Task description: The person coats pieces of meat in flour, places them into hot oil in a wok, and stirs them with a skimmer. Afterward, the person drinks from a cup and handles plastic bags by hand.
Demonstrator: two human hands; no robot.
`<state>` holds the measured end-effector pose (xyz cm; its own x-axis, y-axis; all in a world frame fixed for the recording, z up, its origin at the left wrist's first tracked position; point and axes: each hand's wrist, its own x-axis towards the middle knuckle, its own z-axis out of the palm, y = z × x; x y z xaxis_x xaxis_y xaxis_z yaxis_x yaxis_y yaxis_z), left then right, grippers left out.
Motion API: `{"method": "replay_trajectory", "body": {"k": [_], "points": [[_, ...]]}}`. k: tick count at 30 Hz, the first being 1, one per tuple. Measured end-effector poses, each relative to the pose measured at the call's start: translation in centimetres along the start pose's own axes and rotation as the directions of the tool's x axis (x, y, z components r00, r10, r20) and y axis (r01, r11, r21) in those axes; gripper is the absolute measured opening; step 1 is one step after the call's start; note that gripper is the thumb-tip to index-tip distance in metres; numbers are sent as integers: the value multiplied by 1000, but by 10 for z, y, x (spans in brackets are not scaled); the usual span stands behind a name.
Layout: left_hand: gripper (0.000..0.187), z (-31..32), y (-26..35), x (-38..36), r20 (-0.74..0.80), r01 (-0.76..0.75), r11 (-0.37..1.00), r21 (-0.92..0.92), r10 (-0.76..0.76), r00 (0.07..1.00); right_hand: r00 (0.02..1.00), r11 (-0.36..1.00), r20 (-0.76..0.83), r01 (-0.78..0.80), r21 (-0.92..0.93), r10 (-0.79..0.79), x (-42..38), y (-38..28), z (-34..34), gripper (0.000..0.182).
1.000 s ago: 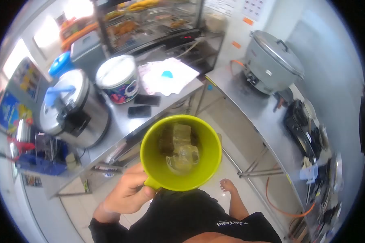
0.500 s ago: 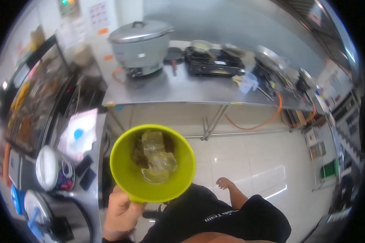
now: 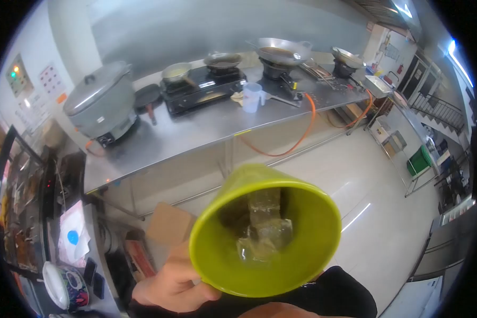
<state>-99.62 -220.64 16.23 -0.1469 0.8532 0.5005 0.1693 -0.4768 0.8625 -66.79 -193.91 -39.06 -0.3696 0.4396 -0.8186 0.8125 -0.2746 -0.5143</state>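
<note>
My left hand [image 3: 183, 283] is closed on the handle side of a lime-green cup [image 3: 307, 254], held up close below the camera. The cup's mouth faces me, tilted, and several clear ice cubes [image 3: 267, 230] lie inside it. Its upper wall stands in front of the tiled floor. My right hand is not visible; a dark garment and part of an arm or skin show at the lower edge, below the cup.
A steel counter [image 3: 196, 132] holds a large rice cooker [image 3: 100, 103], a black gas stove [image 3: 204, 93], a wok [image 3: 283, 50] and a clear measuring jug [image 3: 252, 98]. An orange hose hangs off its front edge. Two phones and a patterned tub [image 3: 63, 286] are at left.
The view has swung to the right. The cup has come nearer and tipped further, its mouth now facing me more squarely sideways. My right hand, open earlier beside my body, has left view.
</note>
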Motion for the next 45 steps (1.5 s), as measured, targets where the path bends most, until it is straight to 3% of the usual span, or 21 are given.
{"method": "replay_trajectory", "body": {"k": [3,4,6,9,12,15,18,22,24,28,30,32,34,37,39,40,41,42,43,44,45], "points": [[17,31,-27,61,115,-132,985,-114,145,983,999,999,-27,-15,33,16,24,47,-57,21],[17,41,-35,84,153,-202,971,-128,221,963,999,971,50,-28,238,16,57,90,-81,20],[16,60,-48,117,182,-195,972,-134,218,959,979,787,204,-139,600,17,117,169,-128,18],[19,75,-67,149,242,-176,981,-88,192,951,999,931,-28,-3,365,15,56,136,-174,16],[14,90,-90,176,209,-229,971,-64,238,949,972,854,-209,201,480,-111,54,114,-210,17],[4,102,-119,201,124,-308,951,-41,310,942,930,978,-345,178,112,-130,28,27,-240,20],[3,92,-141,233,228,-409,912,20,395,890,914,986,-376,166,-2,-155,15,-52,-259,24],[5,63,-160,288,452,-421,906,-41,392,801,830,918,-407,293,-266,-383,56,-94,-278,28],[6,50,-168,311,450,-468,883,-21,427,784,764,846,-401,347,-406,-506,82,-127,-289,30],[7,21,-176,363,453,-563,827,6,499,738,821,901,-398,296,-316,-409,77,-205,-306,31],[10,14,-187,385,356,-671,741,4,626,694,852,921,-373,277,-274,-367,80,-242,-317,31],[12,-1,-192,403,360,-703,711,29,649,671,798,891,-410,334,-308,-441,106,-267,-326,32],[13,-23,-186,415,458,-646,760,78,548,700,747,853,-414,423,-307,-519,108,-296,-333,32],[12,-44,-192,437,456,-655,750,96,551,699,628,706,-338,547,-450,-701,90,-393,-367,31],[11,-51,-201,446,431,-667,740,85,577,694,495,638,-403,612,-468,-770,91,-449,-398,30],[11,-53,-204,449,415,-674,734,80,590,692,505,633,-381,628,-453,-774,86,-487,-421,30],[11,-55,-207,452,398,-679,730,79,601,693,406,529,-345,716,-455,-846,39,-537,-436,32],[10,-57,-211,454,375,-684,725,76,615,694,260,500,-461,678,-538,-848,-12,-583,-439,32],[10,-57,-215,452,357,-691,719,75,627,692,66,274,-319,691,-669,-946,-35,-624,-463,34],[10,-57,-219,455,337,-698,713,65,643,688,-48,213,-344,704,-677,-938,-65,-662,-478,34],[9,-56,-224,457,312,-709,703,55,662,681,34,301,-416,744,-597,-909,-94,-698,-494,35]]}}
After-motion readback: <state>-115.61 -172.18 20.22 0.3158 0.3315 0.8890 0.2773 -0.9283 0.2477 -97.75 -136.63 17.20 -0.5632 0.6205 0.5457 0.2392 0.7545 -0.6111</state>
